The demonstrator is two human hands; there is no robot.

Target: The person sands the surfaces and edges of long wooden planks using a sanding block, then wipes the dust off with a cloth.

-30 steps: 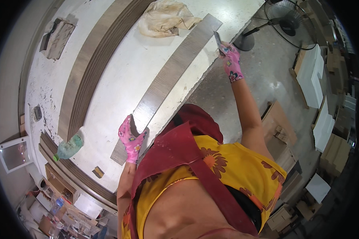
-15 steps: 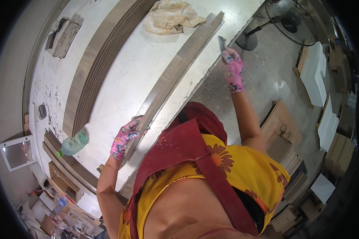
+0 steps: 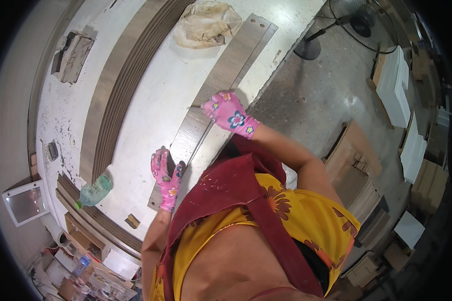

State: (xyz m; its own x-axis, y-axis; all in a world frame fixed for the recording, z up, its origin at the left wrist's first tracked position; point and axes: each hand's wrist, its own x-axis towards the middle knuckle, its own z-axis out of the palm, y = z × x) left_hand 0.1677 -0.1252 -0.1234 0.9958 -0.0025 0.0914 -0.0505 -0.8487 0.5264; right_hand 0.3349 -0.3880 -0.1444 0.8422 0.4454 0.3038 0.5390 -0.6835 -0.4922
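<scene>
A long grey-brown wood-grain board (image 3: 236,57) lies slantwise along the near edge of the white worktable (image 3: 148,103), its broad face up, with small holes at the far end. My left hand (image 3: 166,179), in a pink flowered glove, rests at its near end, fingers stretched and thumb apart, holding nothing. Across the middle of the board lies my right hand (image 3: 229,114), in a matching glove, fingers curled. It closes on a small flat grey tool, now mostly hidden under the fingers; only a thin dark edge shows beside them.
Beyond the board are stacked similar boards (image 3: 113,95), a crumpled beige cloth (image 3: 208,25) and a green-tinted plastic bottle (image 3: 95,190). A worn block (image 3: 73,57) sits at the far left. On the floor at right stand a fan (image 3: 364,25) and stacks of white panels (image 3: 394,90).
The board has turned from its tilted edge to lie broad face up. My right hand has come in from the right onto it; my left hand has loosened its grip and spread its fingers.
</scene>
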